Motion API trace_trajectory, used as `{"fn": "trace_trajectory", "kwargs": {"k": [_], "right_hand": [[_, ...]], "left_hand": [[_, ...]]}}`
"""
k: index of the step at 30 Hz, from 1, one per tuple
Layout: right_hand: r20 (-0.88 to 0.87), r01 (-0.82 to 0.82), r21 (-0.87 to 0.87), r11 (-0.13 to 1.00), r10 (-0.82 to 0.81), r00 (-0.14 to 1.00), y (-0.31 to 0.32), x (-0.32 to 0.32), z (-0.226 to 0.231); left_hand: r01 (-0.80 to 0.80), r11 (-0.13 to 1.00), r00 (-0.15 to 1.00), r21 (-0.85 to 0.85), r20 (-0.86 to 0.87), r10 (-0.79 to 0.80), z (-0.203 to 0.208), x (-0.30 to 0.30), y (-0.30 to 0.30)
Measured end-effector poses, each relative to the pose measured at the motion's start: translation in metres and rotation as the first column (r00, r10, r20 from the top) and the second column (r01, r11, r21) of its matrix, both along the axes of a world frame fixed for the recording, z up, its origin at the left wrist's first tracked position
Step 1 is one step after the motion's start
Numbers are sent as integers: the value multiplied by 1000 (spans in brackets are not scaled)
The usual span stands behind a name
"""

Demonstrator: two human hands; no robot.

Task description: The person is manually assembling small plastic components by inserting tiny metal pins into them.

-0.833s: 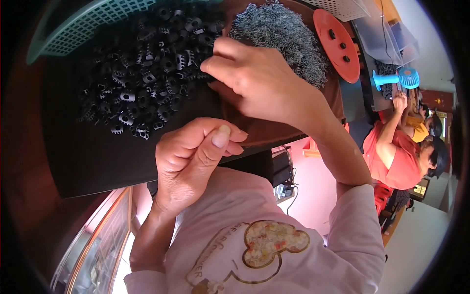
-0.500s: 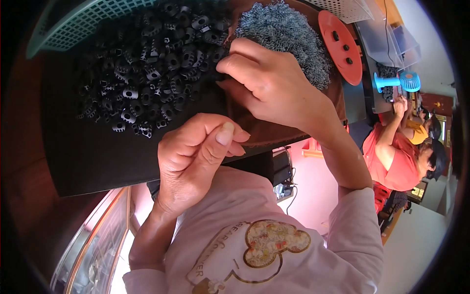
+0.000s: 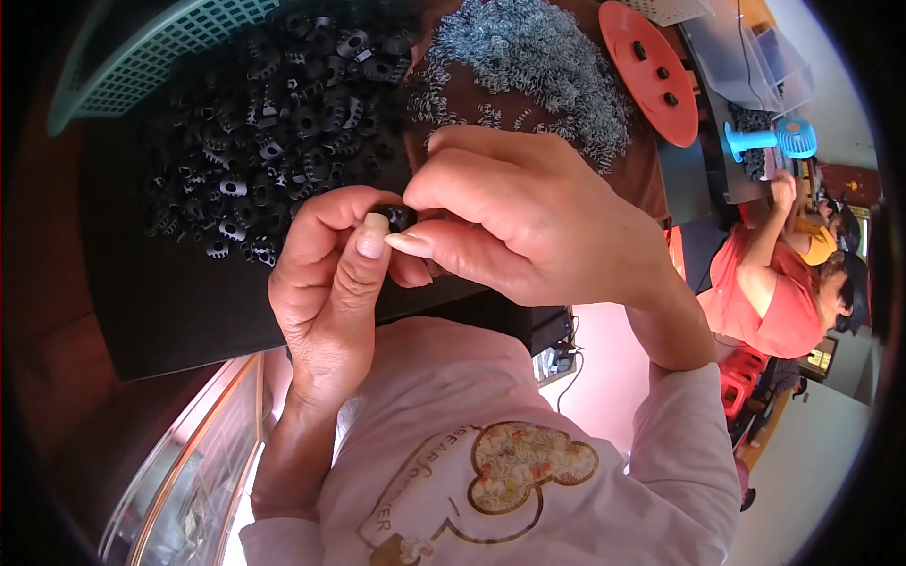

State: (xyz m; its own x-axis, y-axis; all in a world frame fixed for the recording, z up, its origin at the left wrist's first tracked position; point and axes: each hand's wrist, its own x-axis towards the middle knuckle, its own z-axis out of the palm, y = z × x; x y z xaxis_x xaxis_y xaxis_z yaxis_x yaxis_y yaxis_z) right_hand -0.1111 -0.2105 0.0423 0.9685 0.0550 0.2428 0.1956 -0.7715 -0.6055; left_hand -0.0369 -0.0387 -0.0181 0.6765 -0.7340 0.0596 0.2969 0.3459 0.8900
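Observation:
My left hand (image 3: 330,274) is closed in a pinch on a small black toothed plastic piece (image 3: 396,215), which looks like half of a hair claw clip. Most of that piece is covered by my fingers. My right hand (image 3: 538,217) meets it from the right, thumb and curled fingers pressed together at the piece; whatever they grip is hidden. Left of and beyond my hands spreads a heap of similar black pieces (image 3: 283,123). A pile of small silvery metal springs (image 3: 528,47) lies beyond my right hand on a brown cloth (image 3: 462,90).
A green plastic basket (image 3: 170,57) stands at the far left. On the right is a red oval plate (image 3: 635,85) with a few black bits on it. Beyond it are a clear plastic bin (image 3: 746,71) and a blue fan (image 3: 796,138). A person in red (image 3: 774,292) sits farther right.
My right hand has come back from the edge of the spring pile to my left hand. The black piece now shows between my fingers. Some springs lie spread nearer on the cloth.

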Motion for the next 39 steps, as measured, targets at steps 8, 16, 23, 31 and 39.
{"fn": "trace_trajectory", "kwargs": {"k": [8, 16, 23, 31, 39], "right_hand": [[197, 30, 86, 996, -46, 979, -20, -3, -2], [137, 241, 81, 967, -250, 959, -47, -26, 0], [120, 296, -79, 952, -286, 951, -71, -34, -11], [52, 263, -425, 866, -267, 962, -73, -33, -23], [32, 238, -513, 825, -259, 965, -77, -27, -26]], "left_hand": [[82, 994, 985, -74, -148, -92, -3, 12, 3], [116, 988, 975, -103, -180, -133, -3, 15, 4], [114, 993, 990, -39, -77, -116, 1, 7, 4], [109, 993, 994, -40, -23, -110, -1, 6, 2], [91, 996, 995, -17, -31, -91, 2, 3, 1]]}}
